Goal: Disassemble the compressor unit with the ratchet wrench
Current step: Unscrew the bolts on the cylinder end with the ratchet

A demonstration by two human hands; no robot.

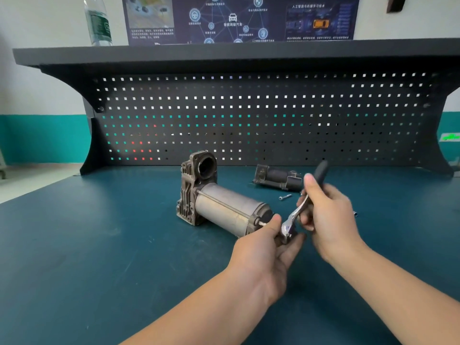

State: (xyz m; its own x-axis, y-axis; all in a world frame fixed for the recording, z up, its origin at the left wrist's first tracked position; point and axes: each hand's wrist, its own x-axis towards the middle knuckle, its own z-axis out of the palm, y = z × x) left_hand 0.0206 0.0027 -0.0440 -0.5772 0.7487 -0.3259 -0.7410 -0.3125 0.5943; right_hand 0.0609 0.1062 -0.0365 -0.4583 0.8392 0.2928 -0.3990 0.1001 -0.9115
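The compressor unit (219,202) lies on its side on the blue-green bench mat, a grey motor cylinder with a ribbed cast housing at its far left end. My left hand (268,247) grips the near right end cap of the cylinder, fingers curled under it. My right hand (328,210) holds the ratchet wrench (297,210) by its dark handle, which sticks up past my thumb. The chrome head of the wrench sits down at the end cap, just by my left fingers. What the socket sits on is hidden.
A dark removed part (277,177) lies behind the wrench near the pegboard (249,115). A loose bolt (285,196) rests on the mat (112,232) in front of it, and another small piece (355,213) lies right of my right hand. A water bottle (98,21) stands on the shelf.
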